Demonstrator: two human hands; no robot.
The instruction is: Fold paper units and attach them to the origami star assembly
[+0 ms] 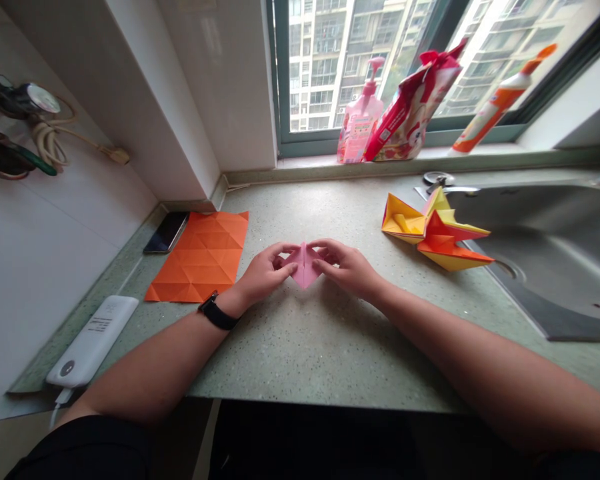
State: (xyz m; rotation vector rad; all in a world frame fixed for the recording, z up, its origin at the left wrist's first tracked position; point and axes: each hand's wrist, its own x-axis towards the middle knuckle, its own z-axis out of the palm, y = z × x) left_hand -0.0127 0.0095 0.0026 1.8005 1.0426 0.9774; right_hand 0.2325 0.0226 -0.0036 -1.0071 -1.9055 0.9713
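Between my two hands is a small piece of folded pink paper (304, 270), diamond-shaped with a crease down its middle. My left hand (266, 272) pinches its left side between thumb and fingers, and a black watch sits on that wrist. On the other side, my right hand (347, 268) grips the paper's right edge the same way. An orange creased sheet of paper (205, 257) lies flat to the left of my left hand. Off to the right stands a folded paper model (437, 233) in yellow and orange with pointed arms, apart from my hands.
A phone (166, 232) lies by the orange sheet, and a white power bank (94, 340) with a cable is nearer me. At right is a steel sink (570, 260). A pink pump bottle (361, 120), a red bag (413, 107) and an orange-white bottle (500, 107) line the windowsill.
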